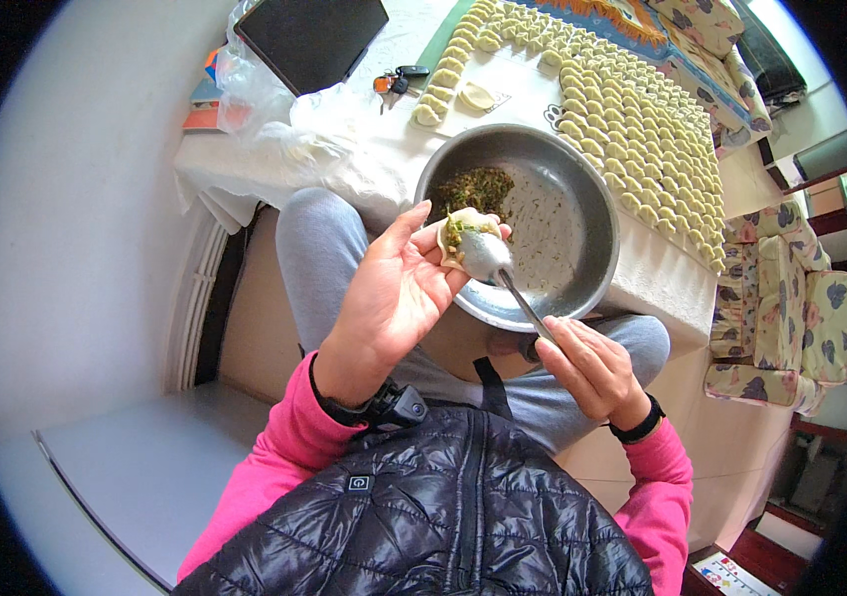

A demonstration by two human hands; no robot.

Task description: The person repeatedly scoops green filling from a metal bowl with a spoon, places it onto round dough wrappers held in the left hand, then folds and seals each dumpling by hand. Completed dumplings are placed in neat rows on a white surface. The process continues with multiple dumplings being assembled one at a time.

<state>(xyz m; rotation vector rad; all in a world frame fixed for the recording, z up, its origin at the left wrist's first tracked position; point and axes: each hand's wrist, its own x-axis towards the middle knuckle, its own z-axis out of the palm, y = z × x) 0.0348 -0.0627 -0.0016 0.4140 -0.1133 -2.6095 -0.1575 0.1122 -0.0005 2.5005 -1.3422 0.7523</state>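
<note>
My left hand [401,287], palm up, holds a dumpling wrapper [450,249] with green and brown filling on it. In my right hand [591,365] is the handle of a metal spoon [489,257]; its bowl rests against the filling on the wrapper. Both are over a large metal basin [602,246], where chopped filling [479,188] lies heaped at the far left side. Beyond the basin, a few loose round wrappers [476,96] lie on the table. Rows of shaped dumplings [647,141] cover the table's right part, and a shorter row [447,74] runs along the left.
Keys [398,83] and crumpled plastic bags [319,112] are on the white tablecloth [364,160] at the left, near a dark flat panel [312,37]. My knees are under the basin. A floral sofa [773,313] stands at the right, and a wall [81,208] rises at the left.
</note>
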